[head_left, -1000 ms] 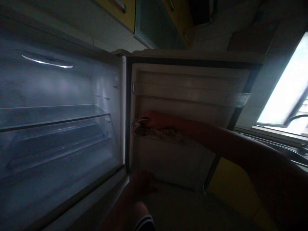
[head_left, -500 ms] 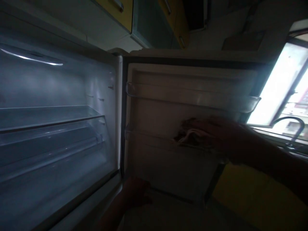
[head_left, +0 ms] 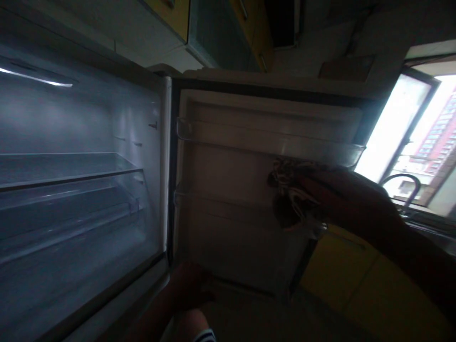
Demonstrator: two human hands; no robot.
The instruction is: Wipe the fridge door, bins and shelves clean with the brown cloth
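Observation:
In the head view, the refrigerator door (head_left: 228, 178) is swung wide, its inner side facing me. My right hand (head_left: 320, 185) reaches across it and is closed on a crumpled, dark and light patterned cloth (head_left: 290, 206). The cloth is at the door's inner panel, between the clear upper door shelf (head_left: 249, 137) and the clear lower door shelf (head_left: 217, 204). Low by the door's hinge side is my left hand (head_left: 194, 285), in deep shadow, with fingers loosely apart and nothing visible in them. Whether it touches the door is too dark to tell.
To the left is the lit refrigerator compartment (head_left: 78, 118) with a glass shelf (head_left: 64, 166) and a clear drawer (head_left: 71, 209). Yellow cabinets (head_left: 335, 266) stand beyond the door. A faucet (head_left: 409, 180) and an open window (head_left: 388, 128) are at right. Part of a leg (head_left: 192, 323) shows below.
My right hand and the cloth have shifted slightly up, and more of the cloth hangs down. The view has turned a little right. A leg has come into sight at the bottom.

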